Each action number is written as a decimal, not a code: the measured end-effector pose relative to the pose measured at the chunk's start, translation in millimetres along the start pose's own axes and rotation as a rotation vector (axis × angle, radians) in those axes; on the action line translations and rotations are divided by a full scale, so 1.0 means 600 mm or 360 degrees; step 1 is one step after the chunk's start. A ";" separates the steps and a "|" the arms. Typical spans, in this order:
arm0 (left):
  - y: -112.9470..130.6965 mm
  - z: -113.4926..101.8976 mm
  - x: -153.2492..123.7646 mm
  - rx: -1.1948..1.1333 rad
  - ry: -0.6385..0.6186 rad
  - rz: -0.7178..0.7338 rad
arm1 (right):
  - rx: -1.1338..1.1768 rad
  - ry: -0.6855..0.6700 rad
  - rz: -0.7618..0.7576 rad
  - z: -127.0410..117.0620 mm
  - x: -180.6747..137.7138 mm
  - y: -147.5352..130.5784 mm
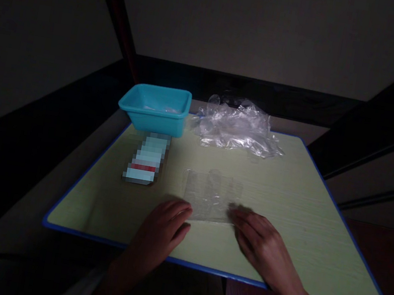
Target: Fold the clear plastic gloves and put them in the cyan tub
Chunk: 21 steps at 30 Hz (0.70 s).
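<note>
1. Now the left hand (pixel 164 227) lies palm down on the table (pixel 303 210), fingers stretched and loosely spread, gripping nothing. Its fingertips (pixel 186 212) touch the near left corner of a clear plastic glove (pixel 210 192).
2. Opposite it, the right hand (pixel 263 249) is also flat and unclenched, palm down, with nothing clamped in it. Its fingertips (pixel 237 210) are on the near right edge of the same glove; they look smeared, so the exact contact is hard to read.
3. Both hands are apart from each other, with the glove's near edge spanning the gap between them.
4. That glove lies flat on the pale green tabletop, near the middle and toward the person. Faint finger shapes point away from the person at its far end.
5. A heap of crumpled clear plastic (pixel 238 126) sits at the far edge of the table, well apart from the hands and beyond the flat glove.
6. Just left of the heap stands a turquoise tub (pixel 154 110), upright, at the far left corner. Something pale shows inside it, too dim to identify.
7. A blurred-out flat object (pixel 146 159) lies in front of the tub, to the left of the glove and not touching it.
8. The table has a blue rim, and the room around it is dark.
</note>
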<state>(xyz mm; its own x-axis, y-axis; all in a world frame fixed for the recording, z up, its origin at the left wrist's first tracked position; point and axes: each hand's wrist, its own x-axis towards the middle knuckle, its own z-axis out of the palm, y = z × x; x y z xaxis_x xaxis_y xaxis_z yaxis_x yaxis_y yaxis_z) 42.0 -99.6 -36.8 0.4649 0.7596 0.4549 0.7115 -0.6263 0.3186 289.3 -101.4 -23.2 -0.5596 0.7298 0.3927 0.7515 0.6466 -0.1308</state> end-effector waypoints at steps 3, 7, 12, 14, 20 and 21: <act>0.003 0.001 0.006 0.0122 0.0045 0.0022 | 0.0057 0.0054 0.0008 0.004 0.000 0.004; 0.005 0.000 0.013 0.0241 0.0120 0.0057 | 0.0176 0.0096 0.0081 0.001 0.002 0.004; -0.004 -0.004 0.013 0.0222 0.0219 0.0084 | 0.0302 0.0159 0.0149 -0.011 0.004 0.000; -0.010 -0.008 0.011 0.0132 0.0314 0.0055 | 0.0382 0.0213 0.0186 -0.016 0.005 -0.002; -0.008 -0.043 0.020 -0.0385 0.0406 -0.0121 | 0.0681 0.0399 0.0326 -0.032 0.004 -0.009; -0.004 -0.052 0.023 -0.0476 0.0386 -0.0148 | 0.0732 0.0427 0.0352 -0.036 0.004 -0.011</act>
<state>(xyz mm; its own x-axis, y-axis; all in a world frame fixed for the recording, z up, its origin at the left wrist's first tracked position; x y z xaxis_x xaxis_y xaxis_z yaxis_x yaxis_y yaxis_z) 30.6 -93.2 -5.4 0.2422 0.7742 0.5848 0.5432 -0.6076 0.5794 290.8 -108.9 -1.7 -0.2533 0.8155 0.5205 0.5778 0.5590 -0.5946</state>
